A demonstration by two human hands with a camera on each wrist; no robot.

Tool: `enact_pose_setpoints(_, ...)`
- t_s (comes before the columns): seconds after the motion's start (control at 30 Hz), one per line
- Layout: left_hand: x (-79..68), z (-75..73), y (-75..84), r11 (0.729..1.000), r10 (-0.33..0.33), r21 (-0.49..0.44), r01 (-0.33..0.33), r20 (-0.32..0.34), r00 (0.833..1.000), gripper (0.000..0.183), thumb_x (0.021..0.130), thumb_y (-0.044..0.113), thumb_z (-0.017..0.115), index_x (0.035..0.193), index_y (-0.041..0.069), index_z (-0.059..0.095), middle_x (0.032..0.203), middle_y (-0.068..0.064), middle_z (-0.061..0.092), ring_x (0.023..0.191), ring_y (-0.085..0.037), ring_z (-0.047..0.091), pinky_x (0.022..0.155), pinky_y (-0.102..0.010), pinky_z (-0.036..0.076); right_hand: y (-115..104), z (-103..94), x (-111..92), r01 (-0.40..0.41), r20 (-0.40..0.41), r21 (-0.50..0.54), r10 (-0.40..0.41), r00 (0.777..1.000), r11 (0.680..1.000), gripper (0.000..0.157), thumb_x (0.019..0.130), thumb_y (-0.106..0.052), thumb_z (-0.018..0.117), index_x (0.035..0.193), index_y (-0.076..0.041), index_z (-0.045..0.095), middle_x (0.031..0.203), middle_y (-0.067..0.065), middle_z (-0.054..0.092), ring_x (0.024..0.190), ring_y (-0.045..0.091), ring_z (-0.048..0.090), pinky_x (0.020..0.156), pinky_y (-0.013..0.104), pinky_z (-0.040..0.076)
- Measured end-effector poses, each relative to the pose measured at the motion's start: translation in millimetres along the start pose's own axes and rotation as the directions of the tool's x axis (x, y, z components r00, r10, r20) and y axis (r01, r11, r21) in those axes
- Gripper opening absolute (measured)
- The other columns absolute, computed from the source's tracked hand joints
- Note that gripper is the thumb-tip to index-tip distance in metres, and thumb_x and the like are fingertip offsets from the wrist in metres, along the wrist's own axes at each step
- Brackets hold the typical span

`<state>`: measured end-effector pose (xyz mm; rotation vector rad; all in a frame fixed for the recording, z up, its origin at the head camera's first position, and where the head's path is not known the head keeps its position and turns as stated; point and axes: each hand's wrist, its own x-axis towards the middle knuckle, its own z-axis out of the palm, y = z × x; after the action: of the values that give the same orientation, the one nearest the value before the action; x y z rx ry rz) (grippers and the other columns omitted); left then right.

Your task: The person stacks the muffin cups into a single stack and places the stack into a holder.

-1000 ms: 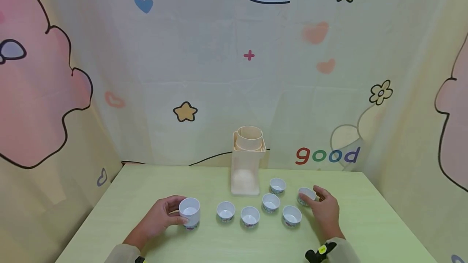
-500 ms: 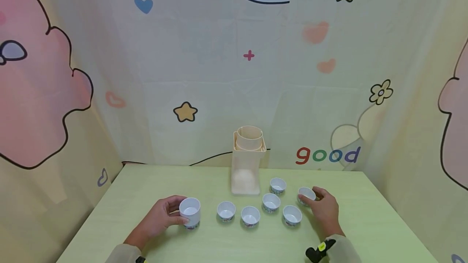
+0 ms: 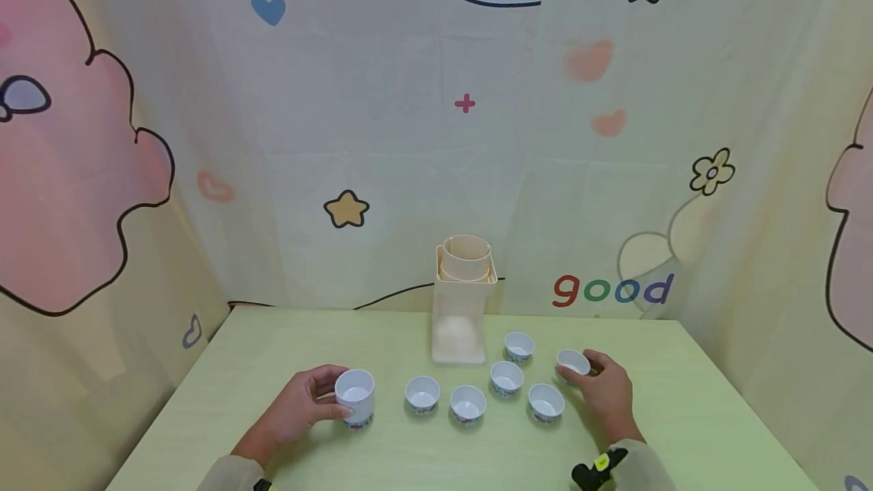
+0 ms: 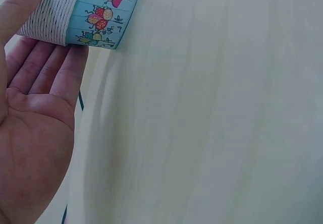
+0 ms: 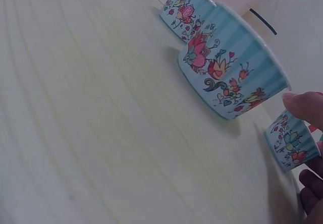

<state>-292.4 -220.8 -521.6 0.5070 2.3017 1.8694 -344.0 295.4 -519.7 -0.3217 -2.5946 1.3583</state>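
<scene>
My left hand (image 3: 300, 404) grips a stack of nested paper cups (image 3: 356, 392) at the left of the table, thumb in front and fingers behind. In the left wrist view the stack (image 4: 101, 17) shows many closely packed rims and a blue flower print near its base. Over on the right, my right hand (image 3: 609, 394) pinches a single paper cup (image 3: 571, 364) between thumb and fingers. That cup (image 5: 291, 142) stands upright, low over the table, in the right wrist view. Several like cups stand between the hands, one front centre (image 3: 467, 404), another nearer the right hand (image 3: 546, 402).
Behind the cups a beige holder (image 3: 458, 317) with a round tube (image 3: 467, 256) on top stands on the pale wood-look table (image 3: 293, 339). One cup (image 3: 519, 346) is beside its base. A printed curtain (image 3: 409, 97) closes off the back and sides.
Over the last second my right fingers have closed in on the rightmost cup. The left hand, its stack and the other cups have not visibly moved.
</scene>
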Motion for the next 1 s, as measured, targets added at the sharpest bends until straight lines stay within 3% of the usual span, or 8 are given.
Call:
enact_pose_setpoints(0.27, 0.4, 1.0, -0.4, 1.0, -0.001, 0.0, 0.001, -0.008, 1.0, 0.065, 0.079, 0.016, 0.089, 0.133, -0.006, 0.058, 0.133, -0.023, 0.064, 0.123, -0.033, 0.065, 0.097, -0.026, 0.059, -0.8, -1.3, -1.4, 0.001, 0.002, -0.012, -0.001, 1.0, 1.0, 0.086, 0.082, -0.042, 0.086, 0.143, 0.008, 0.051, 0.139, 0.032, 0.058, 0.127, 0.043, 0.056, 0.11, 0.055, 0.047)
enact_pose_setpoints(0.6, 0.8, 0.2, -0.8, 1.0, 0.004, -0.005, -0.004, -0.003, 1.0, 0.065, 0.079, 0.015, 0.089, 0.133, -0.006, 0.058, 0.132, -0.023, 0.065, 0.119, -0.024, 0.067, 0.097, -0.025, 0.059, -3.1, -3.4, -5.7, -0.007, 0.0, 0.02, 0.007, 1.0, 1.0, 0.082, 0.085, -0.04, 0.084, 0.144, 0.006, 0.051, 0.142, 0.03, 0.056, 0.128, 0.04, 0.054, 0.111, 0.054, 0.046)
enact_pose_setpoints(0.8, 1.1, -0.3, -0.7, 1.0, 0.002, 0.002, -0.002, -0.002, 1.0, 0.066, 0.079, 0.017, 0.089, 0.133, -0.006, 0.058, 0.132, -0.024, 0.064, 0.121, -0.029, 0.066, 0.097, -0.026, 0.059, -1.6, -5.9, -6.5, -0.02, 0.005, 0.043, 0.019, 1.0, 0.999, 0.082, 0.085, -0.041, 0.084, 0.145, 0.004, 0.051, 0.144, 0.028, 0.056, 0.128, 0.039, 0.055, 0.111, 0.052, 0.047)
enact_pose_setpoints(1.0, 1.0, -0.6, -0.8, 1.0, -0.01, 0.008, 0.01, -0.008, 1.0, 0.067, 0.079, 0.018, 0.089, 0.134, -0.005, 0.058, 0.134, -0.023, 0.064, 0.123, -0.033, 0.065, 0.097, -0.027, 0.059, -2.4, -8.1, -9.0, -0.015, 0.02, 0.054, 0.014, 1.0, 0.998, 0.084, 0.084, -0.042, 0.085, 0.146, 0.002, 0.051, 0.144, 0.027, 0.057, 0.127, 0.038, 0.058, 0.105, 0.041, 0.054)
